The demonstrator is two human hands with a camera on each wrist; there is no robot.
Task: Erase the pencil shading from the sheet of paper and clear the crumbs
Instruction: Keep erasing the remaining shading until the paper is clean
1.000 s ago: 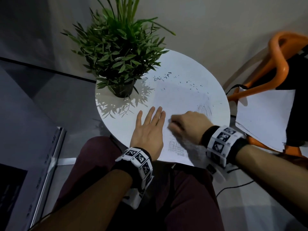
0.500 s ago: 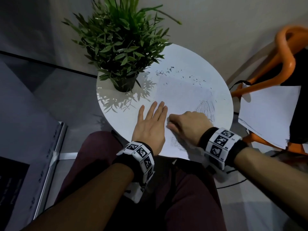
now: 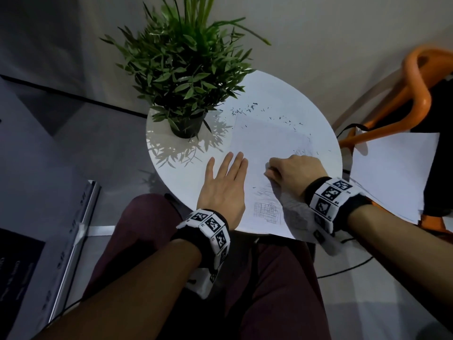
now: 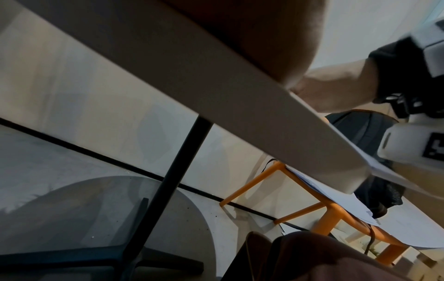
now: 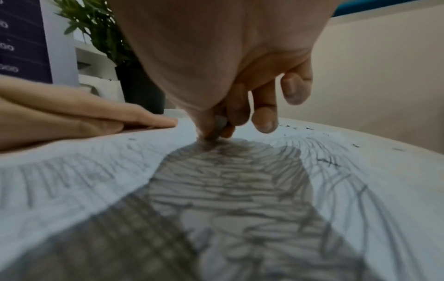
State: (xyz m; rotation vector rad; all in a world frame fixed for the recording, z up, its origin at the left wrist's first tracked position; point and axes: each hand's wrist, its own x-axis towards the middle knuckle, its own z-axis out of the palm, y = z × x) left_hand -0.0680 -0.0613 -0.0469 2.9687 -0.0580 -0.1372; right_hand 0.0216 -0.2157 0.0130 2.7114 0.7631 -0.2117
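While the white sheet of paper is pinned flat on the round white worktop by the open left hand, a small grey eraser is pinched in the right hand and pressed on the pencil shading. Erasing appears unfinished; the remaining hatching calls for further rubbing, then the dark crumbs must be swept away.

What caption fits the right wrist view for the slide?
Right hand pinches eraser against shaded sheet of paper; left hand lies flat beside.

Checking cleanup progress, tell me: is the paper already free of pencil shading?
No, pencil shading still marks the sheet of paper beside the right hand.
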